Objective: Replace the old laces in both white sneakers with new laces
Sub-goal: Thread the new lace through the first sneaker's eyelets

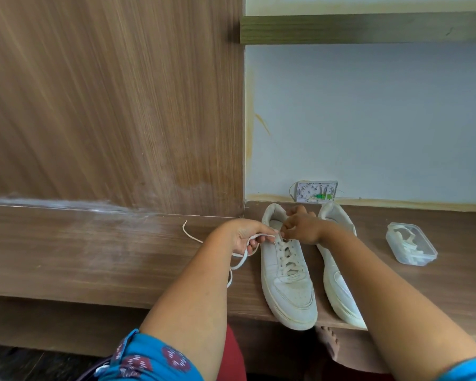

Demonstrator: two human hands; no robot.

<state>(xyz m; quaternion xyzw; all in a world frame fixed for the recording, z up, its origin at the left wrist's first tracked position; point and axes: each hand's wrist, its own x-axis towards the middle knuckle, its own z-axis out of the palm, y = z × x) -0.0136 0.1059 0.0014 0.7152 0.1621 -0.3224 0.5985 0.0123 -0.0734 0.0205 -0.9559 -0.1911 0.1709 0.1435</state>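
A loop of lace (246, 247) is gripped by the left hand (242, 237) and drawn leftward, while the right hand (300, 226) pinches at the top eyelets of the left sneaker (286, 270), apparently steadying it for lacing. Two sneakers stand together; the right sneaker (338, 284) appears unlaced. One clear container (410, 243) of laces sits further right.

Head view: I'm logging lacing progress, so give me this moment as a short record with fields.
surface: wooden shelf
left shoe: laced, toe toward the person
right shoe: beside it, partly hidden by the right forearm; laces not visible
left hand: holds the lace that trails off the left shoe
right hand: fingers at the left shoe's top eyelets
plastic box: open, right of the shoes, white laces inside
loose lace end: lies on the shelf left of the hands
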